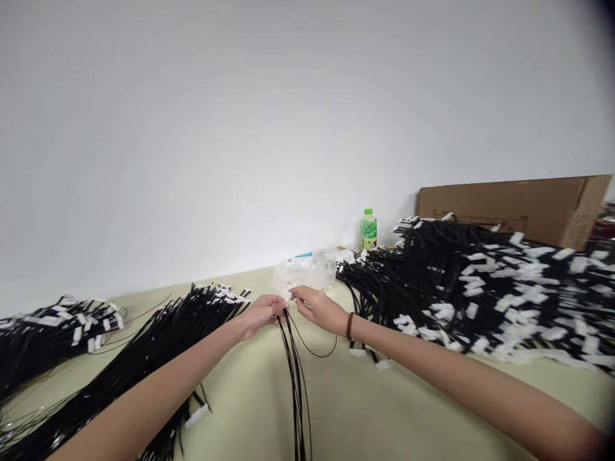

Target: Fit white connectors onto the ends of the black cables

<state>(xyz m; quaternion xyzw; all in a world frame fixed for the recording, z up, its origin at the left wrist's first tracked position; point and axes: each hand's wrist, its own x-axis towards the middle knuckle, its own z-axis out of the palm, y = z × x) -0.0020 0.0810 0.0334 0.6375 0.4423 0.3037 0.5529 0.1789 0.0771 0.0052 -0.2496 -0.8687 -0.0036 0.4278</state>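
My left hand and my right hand meet over the middle of the pale yellow table. Together they pinch the top ends of a small bunch of thin black cables that hangs down toward me. A small white connector shows between the fingertips of both hands. One cable loops out under my right wrist, which wears a brown band. Just behind the hands lies a clear plastic bag of white parts.
A big heap of black cables with white tags fills the right side. Two more bundles lie at left. A green bottle and a cardboard box stand by the white wall.
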